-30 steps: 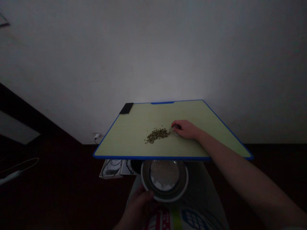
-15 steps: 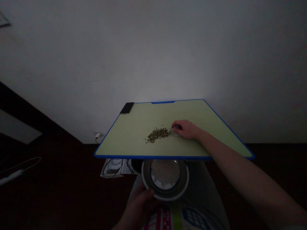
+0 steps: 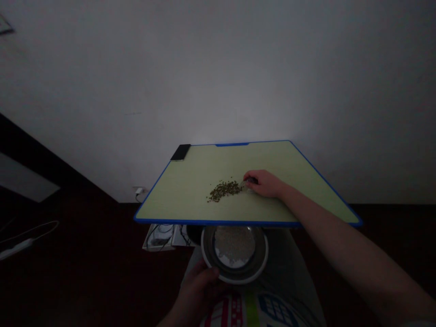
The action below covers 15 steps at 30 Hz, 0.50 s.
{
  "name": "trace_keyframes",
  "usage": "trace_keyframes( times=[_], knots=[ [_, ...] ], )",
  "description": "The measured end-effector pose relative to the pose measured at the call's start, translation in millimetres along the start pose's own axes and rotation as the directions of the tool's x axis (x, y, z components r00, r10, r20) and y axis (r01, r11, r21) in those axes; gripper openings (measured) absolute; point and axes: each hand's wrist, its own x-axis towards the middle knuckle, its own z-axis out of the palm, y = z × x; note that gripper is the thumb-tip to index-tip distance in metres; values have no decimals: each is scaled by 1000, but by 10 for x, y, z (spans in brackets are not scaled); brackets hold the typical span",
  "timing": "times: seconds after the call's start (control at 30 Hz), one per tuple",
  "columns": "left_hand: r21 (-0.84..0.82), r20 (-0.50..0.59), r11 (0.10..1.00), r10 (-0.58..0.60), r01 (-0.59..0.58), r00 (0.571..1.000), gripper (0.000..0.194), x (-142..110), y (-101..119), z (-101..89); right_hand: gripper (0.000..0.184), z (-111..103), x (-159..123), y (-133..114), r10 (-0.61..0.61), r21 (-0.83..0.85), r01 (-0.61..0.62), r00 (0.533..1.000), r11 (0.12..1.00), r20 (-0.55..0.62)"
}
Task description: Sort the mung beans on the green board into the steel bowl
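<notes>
My left hand (image 3: 199, 286) grips the near left side of a round bowl (image 3: 250, 276), its thumb over the rim. Pale, fine grains (image 3: 235, 243) cover much of the bowl's bottom, which sits just below the table's front edge. On the pale green tabletop (image 3: 184, 200) my right hand (image 3: 260, 181) is closed around a small see-through object (image 3: 248, 186), whose kind I cannot make out. Its left side touches the end of a scattered pile of small greenish-brown bits (image 3: 225, 190), perhaps seeds or beans.
A black phone (image 3: 180, 152) lies at the table's far left corner. The table's blue edge (image 3: 218, 223) runs above my lap, and a wall (image 3: 225, 81) stands behind. Below left are a box with cables (image 3: 159, 237), a plugged-in charger (image 3: 138, 191) and a power strip (image 3: 16, 249).
The view has shifted very slightly. Both hands, the bowl and the pile stay practically where they were.
</notes>
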Motion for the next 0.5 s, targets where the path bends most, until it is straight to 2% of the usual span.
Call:
trace_keyframes(
  times=[0.2, 0.5],
  knots=[
    [-5, -3, 1000, 1, -1, 1000, 62, 33, -42, -48, 23, 20, 18, 9, -1, -2, 1, 1000, 1000, -20],
    [-17, 3, 1000, -6, 6, 1000, 61, 12, -34, -18, 22, 13, 0, 16, -17, 19, 17, 999, 1000, 27]
  ],
)
